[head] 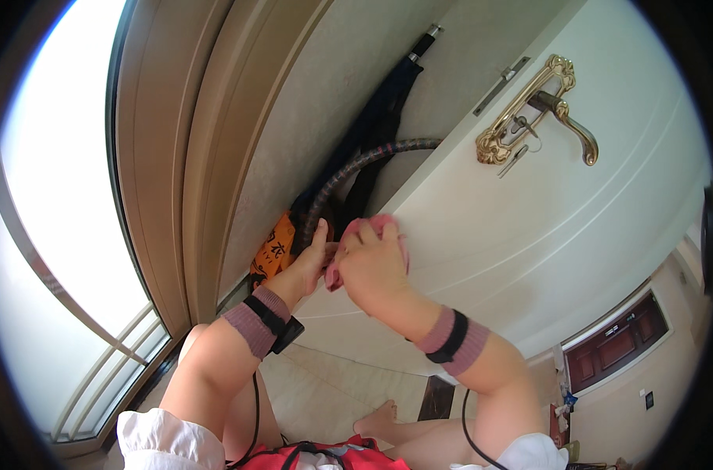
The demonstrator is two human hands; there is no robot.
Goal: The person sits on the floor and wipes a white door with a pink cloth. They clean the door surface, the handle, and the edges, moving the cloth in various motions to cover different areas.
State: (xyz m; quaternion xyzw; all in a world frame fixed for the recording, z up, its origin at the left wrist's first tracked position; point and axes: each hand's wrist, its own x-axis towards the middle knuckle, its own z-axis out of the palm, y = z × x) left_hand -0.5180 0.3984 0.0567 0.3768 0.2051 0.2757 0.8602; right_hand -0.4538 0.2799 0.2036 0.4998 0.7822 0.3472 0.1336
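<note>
My right hand presses a crumpled pink cloth to the white door, low down near its free edge. Part of the cloth bunches out under the palm. Just left of it, my left hand is at the door's edge with the thumb raised. Its fingers are partly hidden, so I cannot tell whether they grip the edge. Above, the door carries an ornate gold lever handle, with keys hanging at its lock.
Behind the door, a dark umbrella leans on the wall, near a curved patterned tube and an orange bag bearing writing. A brown frame and bright glazed panel stand left. Beyond is a dark red door.
</note>
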